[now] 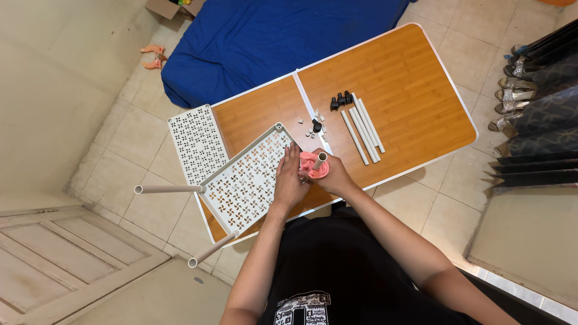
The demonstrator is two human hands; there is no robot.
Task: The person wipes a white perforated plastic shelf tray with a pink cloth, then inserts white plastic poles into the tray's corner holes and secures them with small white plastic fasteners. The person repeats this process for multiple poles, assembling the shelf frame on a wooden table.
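White perforated panel (247, 180) lies at the table's (415, 84) near edge under your flat, open left hand (290, 180). Your right hand (328, 174) is closed on a pink cloth (313, 165) around a tube (320, 160), apparently seating it. Next it needs a straight push. Spare tubes (363, 127) and black caps (341, 100) lie mid-table, well apart.

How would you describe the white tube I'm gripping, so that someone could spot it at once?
Start at the wooden folding table, then go to its near edge, where the white perforated shelf panel lies. At that panel's right corner, the right hand grips one white tube through a pink cloth. Unlike the loose tubes lying flat farther back, it stands upright.
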